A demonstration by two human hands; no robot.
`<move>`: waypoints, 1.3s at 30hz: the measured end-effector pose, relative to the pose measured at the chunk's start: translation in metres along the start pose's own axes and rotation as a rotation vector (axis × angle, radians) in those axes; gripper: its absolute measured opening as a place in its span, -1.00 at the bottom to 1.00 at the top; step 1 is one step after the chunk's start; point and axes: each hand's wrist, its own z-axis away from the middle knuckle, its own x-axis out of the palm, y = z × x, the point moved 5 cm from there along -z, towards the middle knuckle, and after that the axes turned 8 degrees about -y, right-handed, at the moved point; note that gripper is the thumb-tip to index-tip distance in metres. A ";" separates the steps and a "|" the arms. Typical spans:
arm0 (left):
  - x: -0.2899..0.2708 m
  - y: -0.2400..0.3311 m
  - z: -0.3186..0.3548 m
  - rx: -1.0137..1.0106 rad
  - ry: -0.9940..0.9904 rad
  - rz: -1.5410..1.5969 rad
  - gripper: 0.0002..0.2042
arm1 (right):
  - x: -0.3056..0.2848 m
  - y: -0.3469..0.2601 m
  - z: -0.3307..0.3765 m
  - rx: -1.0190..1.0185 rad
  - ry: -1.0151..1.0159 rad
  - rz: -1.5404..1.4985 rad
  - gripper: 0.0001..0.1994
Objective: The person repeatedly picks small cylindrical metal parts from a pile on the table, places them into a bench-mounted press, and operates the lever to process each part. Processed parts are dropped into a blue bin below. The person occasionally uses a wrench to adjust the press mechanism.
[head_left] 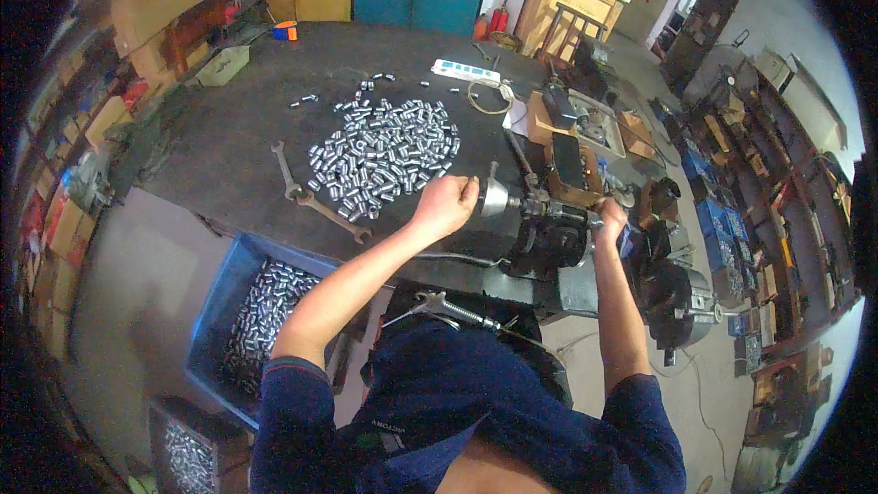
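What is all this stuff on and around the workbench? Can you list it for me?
Small metal cylinders: a large heap, silver, middle of the dark bench.
Wrenches: two, grey metal, left of the heap.
Power strip: one, white, far side of the bench.
Bench machine: one, black, at the bench's right end, with a silver chuck.
Blue bin: one, below the bench, filled with more silver cylinders.
Wooden cabinet: one, tan, at the back.
Left hand: closed at the chuck.
Right hand: gripping a machine part.
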 end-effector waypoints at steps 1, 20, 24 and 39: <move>0.000 -0.004 -0.001 -0.020 -0.033 0.020 -0.66 | 0.003 -0.012 -0.005 -0.027 0.028 -0.123 -0.89; -0.017 -0.042 0.012 -0.191 -0.049 0.188 -0.62 | -0.012 0.004 0.085 0.516 0.179 -0.464 -0.80; -0.050 -0.067 0.051 -0.311 0.012 0.184 -0.62 | -0.003 0.005 0.012 -0.289 -0.006 0.288 -0.81; -0.133 -0.222 0.267 -0.661 -0.121 -0.712 -0.84 | -0.030 -0.097 0.103 0.177 0.025 -0.610 -0.80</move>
